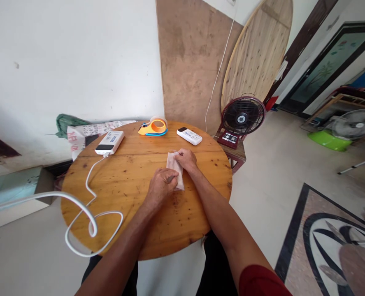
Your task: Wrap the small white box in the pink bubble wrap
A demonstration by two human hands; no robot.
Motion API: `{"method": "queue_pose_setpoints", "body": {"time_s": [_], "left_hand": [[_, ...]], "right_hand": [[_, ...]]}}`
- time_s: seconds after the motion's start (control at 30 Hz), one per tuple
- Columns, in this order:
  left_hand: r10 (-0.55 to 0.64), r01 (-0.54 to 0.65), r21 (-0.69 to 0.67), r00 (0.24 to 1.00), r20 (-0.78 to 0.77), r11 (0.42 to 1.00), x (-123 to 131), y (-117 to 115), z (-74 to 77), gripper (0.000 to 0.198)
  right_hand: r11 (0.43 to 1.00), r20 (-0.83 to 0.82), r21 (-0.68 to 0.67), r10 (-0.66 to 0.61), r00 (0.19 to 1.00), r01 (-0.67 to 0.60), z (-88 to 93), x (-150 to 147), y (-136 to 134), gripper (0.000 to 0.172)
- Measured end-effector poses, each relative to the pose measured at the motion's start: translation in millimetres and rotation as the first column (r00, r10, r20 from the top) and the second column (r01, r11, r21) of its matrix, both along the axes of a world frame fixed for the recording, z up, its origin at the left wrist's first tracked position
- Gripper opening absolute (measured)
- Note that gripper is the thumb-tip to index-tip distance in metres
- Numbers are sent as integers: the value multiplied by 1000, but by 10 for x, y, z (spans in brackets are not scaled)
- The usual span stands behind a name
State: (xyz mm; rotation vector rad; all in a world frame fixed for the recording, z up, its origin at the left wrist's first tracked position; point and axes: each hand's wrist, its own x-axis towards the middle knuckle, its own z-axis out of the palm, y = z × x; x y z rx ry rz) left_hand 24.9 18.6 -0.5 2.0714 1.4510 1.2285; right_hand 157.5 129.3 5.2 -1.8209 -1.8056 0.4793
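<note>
Over the round brown wooden table (129, 181), the left hand (161, 185) pinches a thin, whitish, rectangular packet (174, 163); the right hand (187, 160) grips its far end.

On the table (129, 176), behind a mid-frame packet (176, 165), lie — left to right — a cabled power bank (110, 142), a tape dispenser (149, 129) and another power bank (189, 136). Upper right of centre, a fan (242, 117) stands on a stool (238, 153).

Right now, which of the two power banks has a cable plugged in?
The left power bank, with a white cable at its near end; the other power bank, right of the orange tape dispenser, shows none.
</note>
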Motion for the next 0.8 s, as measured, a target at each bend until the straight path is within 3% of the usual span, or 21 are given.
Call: {"method": "queue_pose_setpoints", "body": {"time_s": [0.23,0.4,0.53,0.6,0.7,0.8], "left_hand": [[96,-56,206,977,-190,977,26,-71,31,21],[72,-35,185,978,-195,982,30,-93,44,21],[55,-26,159,982,-179,987,21,-81,17,21],[50,-28,140,986,-157,990,16,-72,0,21],[56,-44,112,993,-106,993,14,-58,-18,22],[51,-44,93,996,-76,995,14,-44,-27,22]], "right_hand": [[999,-17,33,14,1000,-13,-17,13,-5,13],[999,-82,47,23,996,-19,-37,29,5,14],[998,-253,31,51,966,-45,-26,50,-5,15],[997,-403,17,75,912,-74,7,61,-29,15],[991,-640,2,102,762,-131,95,82,-94,20],[972,-774,-58,101,625,-228,214,102,-175,25]]}}
